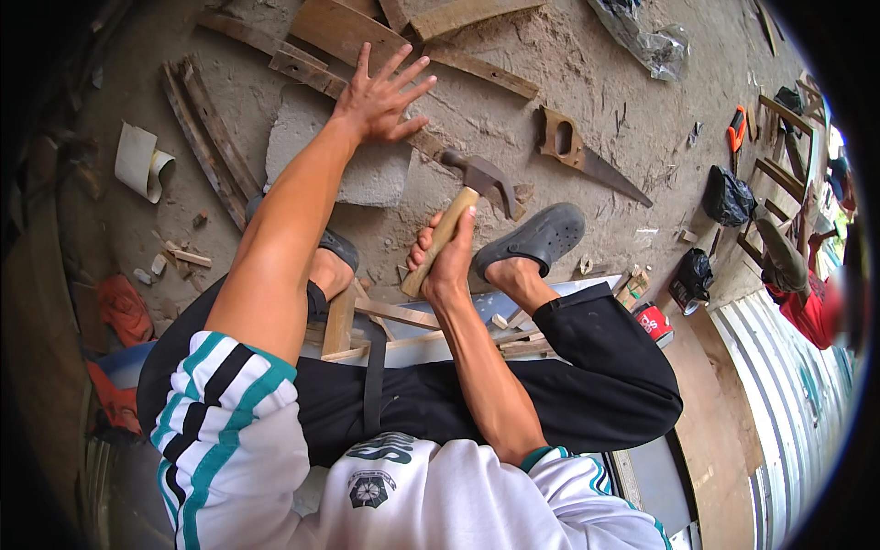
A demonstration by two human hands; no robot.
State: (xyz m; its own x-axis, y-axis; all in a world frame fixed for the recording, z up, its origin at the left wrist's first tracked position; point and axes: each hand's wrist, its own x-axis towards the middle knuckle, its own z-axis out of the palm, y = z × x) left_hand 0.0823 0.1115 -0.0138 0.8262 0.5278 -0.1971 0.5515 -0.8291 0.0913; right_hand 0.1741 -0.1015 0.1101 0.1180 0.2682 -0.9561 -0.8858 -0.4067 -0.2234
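Note:
My right hand is wrapped round the wooden handle of a claw hammer. The hammer's dark metal head points away from me, its claw curving to the right. With fingers spread wide, my left hand reaches out over a narrow wooden strip that passes beneath it; whether the palm presses on the strip, I cannot tell. Under the strip lies a rough grey concrete block, partly covered by my left forearm. The hammer head is close to the strip's right end.
A handsaw lies on the dirt floor to the right. Wooden boards are piled at the far side, with two curved slats at left. An orange-handled tool and black plastic bags lie right, near another person in red.

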